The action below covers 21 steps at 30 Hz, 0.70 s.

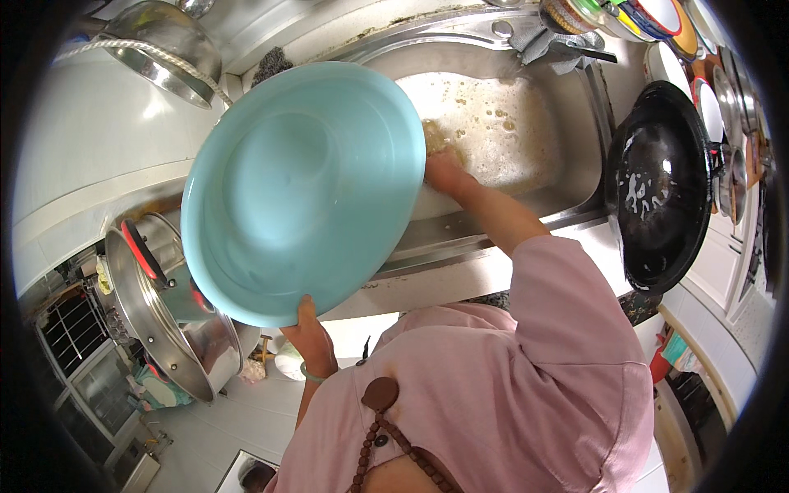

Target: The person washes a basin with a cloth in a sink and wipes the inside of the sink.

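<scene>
My left hand (313, 342), a pale green bangle at its wrist, holds the rim of a large light-blue plastic basin (283, 179), thumb on the near edge. The basin is tilted, its hollow side facing me, over the left part of a stainless steel sink (579, 142). My right hand (447, 169) is beside the basin's right edge, low in the sink at the foamy water (499, 135). Its fingers are partly hidden; a yellowish, blurred thing (434, 134) shows at them, and whether they grip it is unclear.
A wet black wok (666, 185) stands right of the sink, near stacked bowls (666, 68). A grey cloth (536, 43) and a black-handled utensil (585, 52) lie on the sink's far corner. Large steel pots (142, 308) are at left, a steel bowl (166, 49) above them.
</scene>
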{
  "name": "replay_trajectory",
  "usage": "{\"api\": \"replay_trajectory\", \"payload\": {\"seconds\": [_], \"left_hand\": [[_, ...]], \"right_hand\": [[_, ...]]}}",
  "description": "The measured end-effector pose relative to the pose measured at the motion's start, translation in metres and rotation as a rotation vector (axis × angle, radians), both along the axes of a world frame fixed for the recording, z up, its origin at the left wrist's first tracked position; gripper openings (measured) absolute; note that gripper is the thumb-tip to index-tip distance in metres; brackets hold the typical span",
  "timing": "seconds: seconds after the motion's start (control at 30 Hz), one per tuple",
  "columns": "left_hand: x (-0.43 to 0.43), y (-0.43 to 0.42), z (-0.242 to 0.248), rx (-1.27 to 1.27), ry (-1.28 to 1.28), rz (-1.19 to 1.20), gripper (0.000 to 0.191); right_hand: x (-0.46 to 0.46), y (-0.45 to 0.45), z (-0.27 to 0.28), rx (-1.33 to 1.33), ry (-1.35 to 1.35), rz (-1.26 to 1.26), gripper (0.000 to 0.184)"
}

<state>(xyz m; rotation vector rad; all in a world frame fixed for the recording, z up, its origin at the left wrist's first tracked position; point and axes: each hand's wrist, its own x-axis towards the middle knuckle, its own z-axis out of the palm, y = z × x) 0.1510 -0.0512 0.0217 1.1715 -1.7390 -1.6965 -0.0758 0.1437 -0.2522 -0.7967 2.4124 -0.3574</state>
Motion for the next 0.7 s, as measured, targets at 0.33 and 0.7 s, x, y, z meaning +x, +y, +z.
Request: {"api": "replay_trajectory", "payload": {"seconds": [0.33, 0.7], "left_hand": [[0.012, -0.013, -0.01, -0.024, -0.059, -0.055, 0.051], [0.009, -0.006, -0.007, 0.047, -0.056, -0.064, 0.046]], "right_hand": [[-0.008, -0.005, -0.013, -0.035, -0.152, -0.18, 0.029], [-0.004, -0.001, 0.015, -0.339, -0.205, -0.501, 0.022]]}}
